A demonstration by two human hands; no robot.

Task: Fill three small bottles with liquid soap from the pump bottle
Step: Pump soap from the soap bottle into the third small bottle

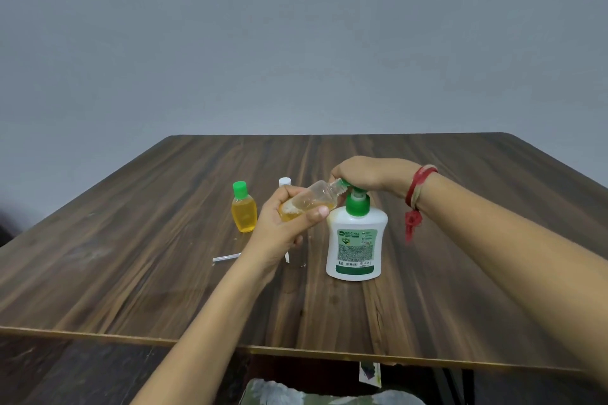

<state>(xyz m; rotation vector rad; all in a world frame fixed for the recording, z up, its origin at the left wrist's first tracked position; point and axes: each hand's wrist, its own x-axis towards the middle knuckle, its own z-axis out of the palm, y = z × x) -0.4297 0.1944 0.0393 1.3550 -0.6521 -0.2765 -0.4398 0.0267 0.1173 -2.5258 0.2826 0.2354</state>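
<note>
- The left hand (286,223) grips a clear plastic small bottle (312,199), tilted and part-filled with amber soap, its threaded neck at the spout.
- The right hand (368,174) curls over the green pump head of the white pump bottle (355,240), labelled "ORIGINAL".
- A green-capped yellow bottle (244,214) stands to the left on the dark wood-grain table (164,256), with a grey wall (296,43) behind.

White-capped bottle (285,181) mostly behind left hand (289,223); pump-bottle label (353,250) unreadable.

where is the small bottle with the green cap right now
In the head view the green-capped bottle stands upright on the table, left of centre, just left of the left hand that holds a clear bottle.
</note>
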